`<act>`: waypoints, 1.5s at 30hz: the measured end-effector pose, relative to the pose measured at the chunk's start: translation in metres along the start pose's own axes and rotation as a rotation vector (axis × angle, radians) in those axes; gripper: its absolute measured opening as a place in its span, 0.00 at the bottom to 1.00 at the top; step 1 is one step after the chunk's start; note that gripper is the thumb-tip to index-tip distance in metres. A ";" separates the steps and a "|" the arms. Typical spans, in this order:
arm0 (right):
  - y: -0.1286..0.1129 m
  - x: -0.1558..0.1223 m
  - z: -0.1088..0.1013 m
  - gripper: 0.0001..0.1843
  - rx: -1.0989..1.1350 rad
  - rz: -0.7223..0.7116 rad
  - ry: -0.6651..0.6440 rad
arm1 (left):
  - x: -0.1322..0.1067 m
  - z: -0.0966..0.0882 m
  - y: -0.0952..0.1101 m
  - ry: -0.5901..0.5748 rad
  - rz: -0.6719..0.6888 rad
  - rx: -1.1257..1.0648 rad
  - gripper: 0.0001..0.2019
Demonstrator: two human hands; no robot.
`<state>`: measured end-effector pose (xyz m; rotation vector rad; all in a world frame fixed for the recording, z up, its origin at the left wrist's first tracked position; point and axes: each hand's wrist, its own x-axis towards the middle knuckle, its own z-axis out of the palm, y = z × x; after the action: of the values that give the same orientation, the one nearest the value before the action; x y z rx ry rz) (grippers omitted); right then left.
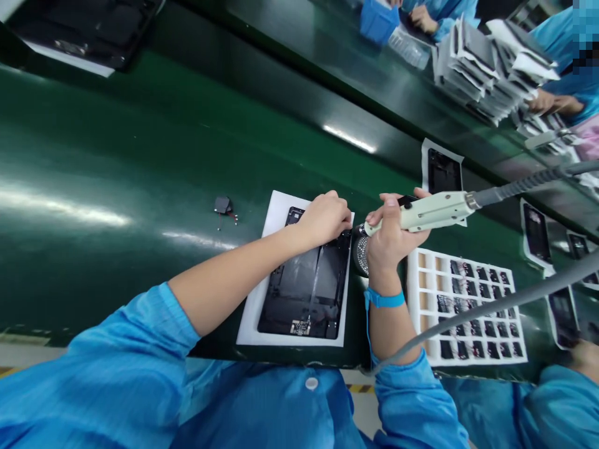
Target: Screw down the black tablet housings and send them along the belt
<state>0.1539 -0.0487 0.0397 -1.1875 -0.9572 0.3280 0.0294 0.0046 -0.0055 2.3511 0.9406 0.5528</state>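
Observation:
In the head view, a black tablet housing (304, 293) lies on a white sheet (250, 327) in front of me. My left hand (325, 218) is over its far right corner, fingers curled together; what they hold, if anything, is hidden. My right hand (393, 234) grips a pale green electric screwdriver (435, 212) with a thick grey cable. Its tip points left, close to my left fingers. Below the tip stands a round perforated metal container (361, 254), partly covered by my right hand. A small black part with thin wires (223, 204) lies left of the sheet.
A white compartment tray (414, 299) with several small black parts stands right. Screwdriver cable (449, 327) crosses over it. More housings (444, 171) lie beyond and at right. Co-workers sit across and at right, near stacked sheets (472, 62) and a blue bin (377, 22).

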 end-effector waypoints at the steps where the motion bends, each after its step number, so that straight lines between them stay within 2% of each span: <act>1: 0.001 0.000 0.000 0.22 0.008 -0.004 -0.003 | 0.000 0.000 0.000 -0.004 0.000 -0.002 0.08; 9: 0.003 -0.001 -0.002 0.23 -0.037 0.010 -0.038 | 0.000 -0.002 0.004 -0.021 -0.005 0.025 0.09; 18: 0.004 -0.006 0.007 0.25 -0.013 -0.002 -0.034 | 0.000 -0.001 0.001 -0.017 -0.002 0.051 0.08; 21: -0.001 -0.004 -0.001 0.25 -0.026 0.007 -0.001 | 0.000 0.000 -0.002 -0.001 0.012 0.035 0.08; 25: -0.012 0.000 -0.024 0.23 -0.040 -0.051 0.087 | 0.000 0.001 -0.003 0.013 0.001 0.010 0.08; 29: -0.012 -0.001 -0.040 0.22 -0.017 -0.059 0.079 | 0.000 0.001 -0.003 0.014 -0.002 -0.013 0.07; 39: 0.005 0.000 -0.038 0.24 -0.083 -0.036 0.102 | -0.002 -0.003 0.000 0.019 -0.006 -0.025 0.07; 45: 0.006 0.001 -0.038 0.20 -0.021 -0.048 0.088 | -0.002 -0.002 -0.001 0.010 -0.013 -0.018 0.08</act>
<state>0.1854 -0.0699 0.0322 -1.1869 -0.9132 0.2260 0.0270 0.0045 -0.0048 2.3264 0.9503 0.5665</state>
